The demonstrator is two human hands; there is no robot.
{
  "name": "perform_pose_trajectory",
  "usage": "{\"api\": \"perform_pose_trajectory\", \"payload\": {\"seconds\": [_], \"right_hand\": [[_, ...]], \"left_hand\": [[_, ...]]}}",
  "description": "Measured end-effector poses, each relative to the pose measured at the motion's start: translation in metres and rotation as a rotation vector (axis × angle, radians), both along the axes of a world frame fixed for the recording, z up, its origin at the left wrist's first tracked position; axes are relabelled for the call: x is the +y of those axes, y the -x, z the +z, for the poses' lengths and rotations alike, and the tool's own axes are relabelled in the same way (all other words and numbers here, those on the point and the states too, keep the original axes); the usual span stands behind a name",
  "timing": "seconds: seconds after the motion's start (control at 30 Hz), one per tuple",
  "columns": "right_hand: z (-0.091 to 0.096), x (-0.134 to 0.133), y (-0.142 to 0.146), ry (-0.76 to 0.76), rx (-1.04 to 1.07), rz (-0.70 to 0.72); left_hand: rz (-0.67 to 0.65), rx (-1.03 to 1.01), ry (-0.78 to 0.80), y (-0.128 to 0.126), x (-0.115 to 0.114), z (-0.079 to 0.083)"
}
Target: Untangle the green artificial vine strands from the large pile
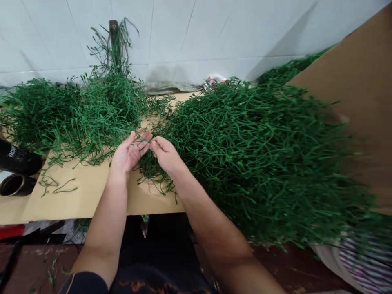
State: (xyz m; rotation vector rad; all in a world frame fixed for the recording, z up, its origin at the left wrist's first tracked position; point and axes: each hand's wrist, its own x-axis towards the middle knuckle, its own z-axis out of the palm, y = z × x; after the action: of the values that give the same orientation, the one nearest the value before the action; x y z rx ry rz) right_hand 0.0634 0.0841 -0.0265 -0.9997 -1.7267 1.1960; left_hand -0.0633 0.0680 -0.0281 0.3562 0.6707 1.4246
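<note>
Over the cardboard sheet [79, 200], the left hand [130, 155] is lying palm up, fingers spread open, seemingly supporting a thin green stem [143, 139]; the right hand [165, 154] is pinching that stem's end. At the sheet's left and right, the left heap [94, 112] and right heap [260, 151] are apparently leaving working room.

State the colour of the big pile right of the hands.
The pile is green, with lighter tips; the head view shows it.
</note>
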Motion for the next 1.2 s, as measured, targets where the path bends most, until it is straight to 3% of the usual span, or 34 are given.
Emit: {"api": "perform_pose_trajectory", "payload": {"seconds": [0.17,0.33,0.47,0.6,0.73,0.77,0.83,0.93,1.0,1.07,1.2], "right_hand": [[0.005,-0.007,-0.004,0.271,0.205,0.131],[-0.001,-0.023,-0.005,0.316,0.21,0.206],[-0.004,-0.031,-0.011,0.206,0.14,0.246],[0.006,-0.048,-0.018,0.097,0.036,0.254],[0.023,-0.071,-0.036,-0.098,-0.13,0.351],[0.027,-0.072,-0.043,-0.161,-0.174,0.314],[0.031,-0.063,-0.062,-0.294,-0.265,0.057],[0.035,-0.039,-0.088,-0.498,-0.449,-0.498],[0.037,-0.029,-0.093,-0.617,-0.556,-0.678],[0.038,-0.028,-0.083,-0.656,-0.58,-0.615],[0.027,-0.033,-0.03,-0.531,-0.542,-0.226]], "left_hand": [[0.143,-0.014,0.039,0.003,0.001,0.001],[0.241,-0.052,0.079,0.003,0.004,0.001],[0.28,0.015,0.097,0.0,0.003,0.003],[0.298,0.142,0.091,0.001,0.004,0.0],[0.526,0.104,0.153,0.014,0.008,-0.006],[0.556,0.085,0.151,0.017,0.008,-0.007],[0.482,0.072,0.114,0.02,0.007,-0.007],[0.225,0.068,0.028,0.015,0.002,-0.003],[0.124,0.045,-0.022,0.012,-0.001,0.0],[0.078,0.033,-0.051,0.011,-0.002,0.002],[0.038,0.061,-0.019,0.008,-0.001,0.002]]}}
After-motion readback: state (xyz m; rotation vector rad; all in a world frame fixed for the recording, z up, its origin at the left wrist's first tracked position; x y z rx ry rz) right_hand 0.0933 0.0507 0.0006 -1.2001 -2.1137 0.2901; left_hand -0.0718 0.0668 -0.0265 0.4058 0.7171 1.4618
